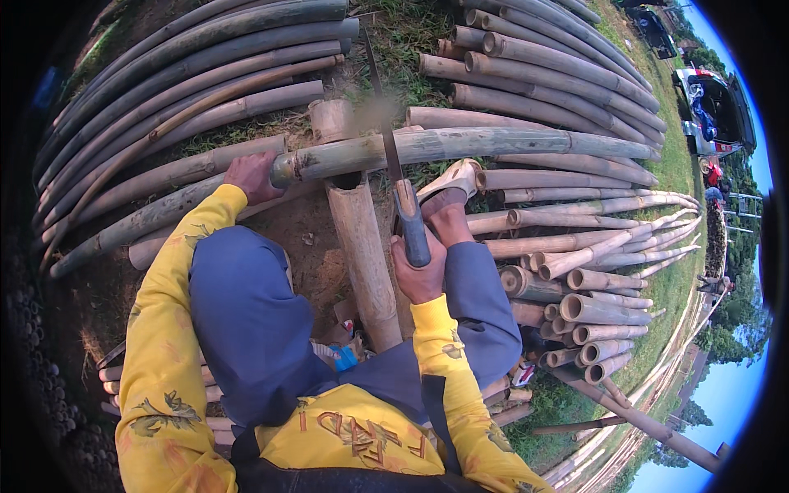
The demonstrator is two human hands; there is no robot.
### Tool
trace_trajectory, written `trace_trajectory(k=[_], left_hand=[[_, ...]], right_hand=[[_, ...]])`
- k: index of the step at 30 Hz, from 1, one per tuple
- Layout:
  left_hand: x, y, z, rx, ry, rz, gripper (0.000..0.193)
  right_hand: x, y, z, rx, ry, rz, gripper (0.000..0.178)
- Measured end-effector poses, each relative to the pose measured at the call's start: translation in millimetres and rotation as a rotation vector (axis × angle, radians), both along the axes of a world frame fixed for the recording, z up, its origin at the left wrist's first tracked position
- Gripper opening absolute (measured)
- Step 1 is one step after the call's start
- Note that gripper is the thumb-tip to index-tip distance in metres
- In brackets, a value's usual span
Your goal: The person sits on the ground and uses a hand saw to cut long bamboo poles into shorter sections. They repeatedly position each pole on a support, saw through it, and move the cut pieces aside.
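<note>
My left hand point(255, 177) is wrapped round a thick greenish bamboo pole point(485, 141) near its left end. The pole runs across in front of me. In my right hand point(421, 267) is the dark and wood-coloured handle of a handsaw point(406, 197). Its long blade points away from me and crosses the pole between my hands; a pale blur hangs beside it. Under the pole, the hollow end of a thick bamboo post point(366, 263) slopes down toward me. A short bamboo stump point(331, 121) stands just beyond the pole.
Long bamboo poles point(205, 62) lie at the far left, with more stacked poles point(567, 74) at the far right. Cut bamboo ends point(604, 312) pile up beside my right knee. My foot in a cream clog point(454, 179) is close to the saw. A vehicle point(715, 115) stands farther off.
</note>
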State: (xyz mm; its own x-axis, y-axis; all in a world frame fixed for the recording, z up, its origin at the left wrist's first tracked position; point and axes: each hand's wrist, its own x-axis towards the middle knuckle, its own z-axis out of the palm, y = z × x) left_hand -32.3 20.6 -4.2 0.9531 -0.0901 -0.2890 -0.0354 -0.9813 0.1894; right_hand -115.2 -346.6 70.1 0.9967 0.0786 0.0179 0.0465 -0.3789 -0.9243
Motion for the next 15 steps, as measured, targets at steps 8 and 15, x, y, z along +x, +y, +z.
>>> trace_trajectory(k=[8,15], left_hand=[[0.6,-11.9,4.3,-0.009,-0.01,0.026,0.063],[-1.6,-4.6,-0.8,-0.016,-0.032,-0.012,0.063]], right_hand=[[-102.9,-50.1,60.3,-0.157,0.004,0.05,0.036],[-7.0,-2.9,19.1,-0.018,0.029,0.004,0.008]])
